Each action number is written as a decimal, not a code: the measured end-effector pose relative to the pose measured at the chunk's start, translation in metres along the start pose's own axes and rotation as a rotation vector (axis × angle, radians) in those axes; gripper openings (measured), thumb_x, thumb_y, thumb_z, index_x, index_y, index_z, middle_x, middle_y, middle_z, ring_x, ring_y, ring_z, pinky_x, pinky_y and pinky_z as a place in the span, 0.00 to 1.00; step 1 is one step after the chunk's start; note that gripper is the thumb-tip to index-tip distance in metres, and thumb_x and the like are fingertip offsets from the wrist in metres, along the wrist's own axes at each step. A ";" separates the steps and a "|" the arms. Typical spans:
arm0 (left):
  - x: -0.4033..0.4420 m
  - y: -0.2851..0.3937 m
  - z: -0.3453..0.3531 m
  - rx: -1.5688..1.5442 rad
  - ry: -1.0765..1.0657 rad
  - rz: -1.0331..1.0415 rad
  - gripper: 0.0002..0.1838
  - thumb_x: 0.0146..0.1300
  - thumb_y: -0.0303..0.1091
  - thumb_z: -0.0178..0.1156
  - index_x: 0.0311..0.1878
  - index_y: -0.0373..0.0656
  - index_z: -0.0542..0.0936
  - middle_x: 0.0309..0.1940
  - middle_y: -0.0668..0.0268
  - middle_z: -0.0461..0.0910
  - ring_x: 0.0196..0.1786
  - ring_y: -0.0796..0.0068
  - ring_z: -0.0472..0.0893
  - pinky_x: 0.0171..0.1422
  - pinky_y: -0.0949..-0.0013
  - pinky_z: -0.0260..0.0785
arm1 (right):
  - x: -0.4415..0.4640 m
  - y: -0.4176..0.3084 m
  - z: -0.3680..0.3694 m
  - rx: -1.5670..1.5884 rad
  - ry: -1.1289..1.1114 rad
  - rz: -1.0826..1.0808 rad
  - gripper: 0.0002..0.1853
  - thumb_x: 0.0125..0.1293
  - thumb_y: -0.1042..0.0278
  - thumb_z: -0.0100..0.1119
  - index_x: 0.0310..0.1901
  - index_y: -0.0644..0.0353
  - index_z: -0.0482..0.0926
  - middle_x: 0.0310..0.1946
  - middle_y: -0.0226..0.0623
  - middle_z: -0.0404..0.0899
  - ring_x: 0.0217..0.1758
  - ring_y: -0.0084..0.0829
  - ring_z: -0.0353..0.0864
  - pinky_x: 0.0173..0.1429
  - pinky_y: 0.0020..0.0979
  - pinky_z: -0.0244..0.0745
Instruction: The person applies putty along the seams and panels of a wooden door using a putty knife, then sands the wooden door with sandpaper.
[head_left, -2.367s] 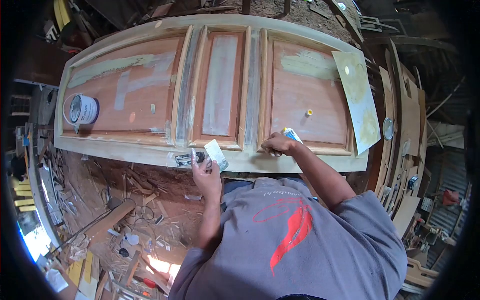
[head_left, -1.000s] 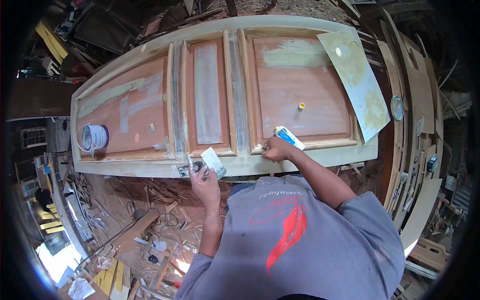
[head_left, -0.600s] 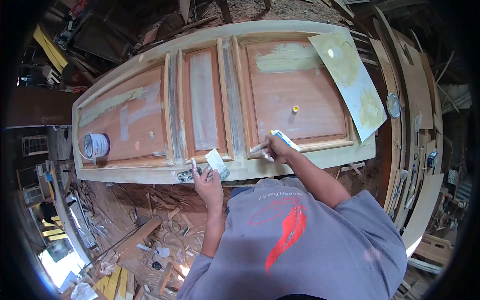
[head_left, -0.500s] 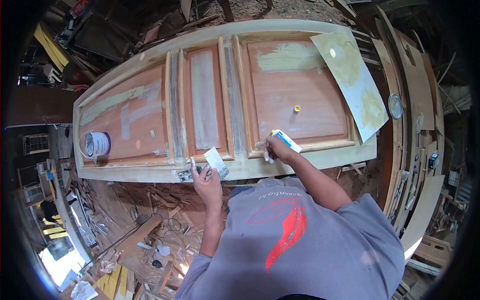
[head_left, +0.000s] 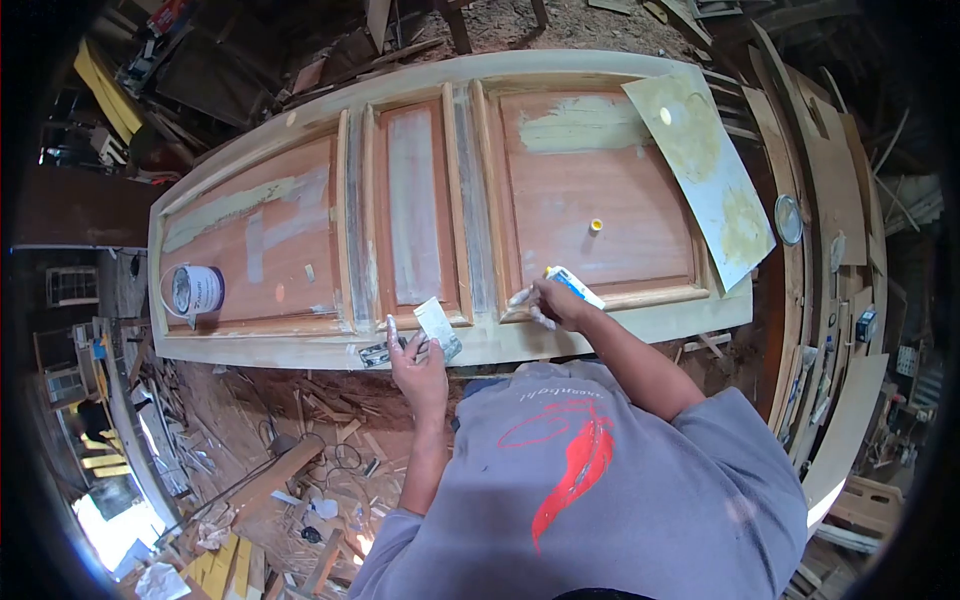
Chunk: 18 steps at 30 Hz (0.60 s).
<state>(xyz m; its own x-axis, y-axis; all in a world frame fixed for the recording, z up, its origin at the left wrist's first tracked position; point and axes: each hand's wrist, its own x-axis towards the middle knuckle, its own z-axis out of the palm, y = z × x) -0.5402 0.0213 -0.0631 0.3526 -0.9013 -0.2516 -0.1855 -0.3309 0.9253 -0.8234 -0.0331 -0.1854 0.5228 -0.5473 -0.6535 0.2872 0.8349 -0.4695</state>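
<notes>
A large panelled wooden door lies flat in front of me, patched with pale filler. My left hand, at its near edge, holds a flat, pale rectangular scraper between fingers and thumb. A dark, smeared flat piece shows beside those fingers; whether the hand holds it too is unclear. My right hand grips a white and blue tube with a yellow tip, over the moulding of the right panel. Whitish smears mark the fingers of both hands. A small yellow cap rests on that panel.
A white paint can stands on the door's left panel. A stained pale sheet overlaps the right end. A round metal lid sits on boards at the right. Wood scraps and a cable litter the ground.
The view has shifted slightly, so the door appears a little lower. Both hands keep hold of the same things in nearly the same places.
</notes>
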 end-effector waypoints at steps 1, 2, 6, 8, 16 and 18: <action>-0.001 0.003 -0.001 -0.015 0.020 -0.018 0.48 0.69 0.18 0.65 0.89 0.39 0.53 0.54 0.49 0.88 0.55 0.71 0.86 0.59 0.67 0.82 | -0.003 -0.002 0.002 -0.170 0.095 -0.044 0.24 0.80 0.55 0.43 0.56 0.65 0.85 0.20 0.37 0.81 0.17 0.28 0.76 0.22 0.32 0.71; -0.001 0.003 -0.002 -0.043 0.034 -0.018 0.48 0.69 0.18 0.65 0.89 0.39 0.53 0.54 0.49 0.88 0.54 0.71 0.86 0.59 0.67 0.82 | -0.004 -0.002 0.005 -0.327 0.153 -0.025 0.25 0.80 0.55 0.43 0.58 0.64 0.85 0.20 0.38 0.81 0.18 0.28 0.78 0.23 0.32 0.72; 0.002 0.000 -0.009 -0.055 0.025 -0.011 0.48 0.70 0.17 0.63 0.90 0.42 0.52 0.56 0.45 0.86 0.55 0.66 0.87 0.59 0.64 0.84 | -0.014 -0.004 0.023 -0.803 0.275 0.004 0.25 0.80 0.50 0.46 0.61 0.61 0.84 0.21 0.40 0.82 0.21 0.33 0.83 0.28 0.35 0.79; 0.002 -0.008 -0.016 -0.045 0.029 -0.007 0.48 0.71 0.16 0.63 0.90 0.43 0.51 0.58 0.42 0.85 0.56 0.63 0.88 0.59 0.63 0.86 | -0.012 0.006 0.023 -0.975 0.279 -0.032 0.29 0.81 0.45 0.46 0.48 0.66 0.85 0.20 0.43 0.82 0.21 0.37 0.84 0.31 0.38 0.82; -0.004 -0.019 -0.022 -0.051 0.048 -0.030 0.49 0.71 0.16 0.62 0.90 0.41 0.50 0.59 0.43 0.86 0.54 0.67 0.88 0.58 0.65 0.85 | 0.001 0.015 0.023 -0.628 0.239 0.055 0.27 0.82 0.49 0.44 0.58 0.61 0.87 0.22 0.40 0.83 0.20 0.34 0.81 0.28 0.35 0.78; -0.003 -0.018 -0.022 -0.062 0.040 -0.033 0.49 0.71 0.16 0.62 0.90 0.41 0.50 0.59 0.43 0.86 0.53 0.67 0.88 0.58 0.66 0.85 | 0.004 0.014 0.014 -0.553 0.194 0.052 0.28 0.83 0.45 0.45 0.50 0.64 0.86 0.21 0.41 0.82 0.18 0.34 0.79 0.26 0.36 0.78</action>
<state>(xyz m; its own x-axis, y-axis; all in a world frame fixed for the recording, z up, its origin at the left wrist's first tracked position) -0.5174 0.0367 -0.0729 0.3940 -0.8780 -0.2718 -0.1165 -0.3410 0.9328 -0.8058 -0.0223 -0.1860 0.3540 -0.5501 -0.7564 -0.2233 0.7356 -0.6395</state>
